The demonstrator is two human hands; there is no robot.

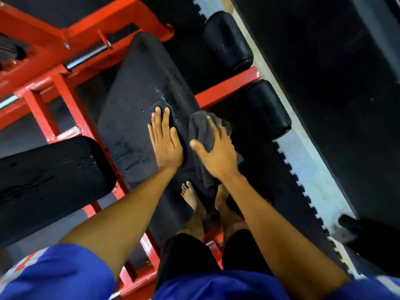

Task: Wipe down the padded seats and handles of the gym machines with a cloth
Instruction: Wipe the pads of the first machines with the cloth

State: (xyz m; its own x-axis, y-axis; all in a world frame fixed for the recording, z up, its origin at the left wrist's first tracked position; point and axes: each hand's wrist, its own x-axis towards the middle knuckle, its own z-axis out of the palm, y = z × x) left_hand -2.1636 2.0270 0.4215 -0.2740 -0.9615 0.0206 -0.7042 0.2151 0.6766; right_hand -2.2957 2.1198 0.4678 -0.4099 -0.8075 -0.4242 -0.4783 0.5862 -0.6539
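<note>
Dark grey cloth (202,131), bunched against the 3 o'clock edge of the long black padded seat (134,100) near mid-view, one tail hanging toward 6 o'clock below the wrist. Soft, light and limp by the look of it; probably damp, judging from wet streaks on the pad. Best taken as a loose wad under the palm, not by a corner.

Gripped by the right hand (214,154), fingers (216,131) curled over the top of the wad, thumb spread toward 9 o'clock across the fabric. Just beside it at 9 o'clock, left hand (165,139) laid flat on the pad, fingers straight and close together, holding nothing, apparently bracing.

Pad firm-looking and scuffed, sheened with moisture at 12 o'clock of the left hand. Wiping of the side edge apparently in hand; top face seemingly wetted already.

At 1 and 3 o'clock of the cloth, two black roller pads (229,40) (267,109) either side of a red crossbar. From 9 to 11 o'clock, red steel frame (86,22) with a chrome pin (86,56). At 8 o'clock, a second black pad (47,180), likewise streaked. Toward 6 o'clock, bare feet (190,195) on black interlocking floor mat (255,169), blue sleeves (54,278) at the bottom edge.
</note>
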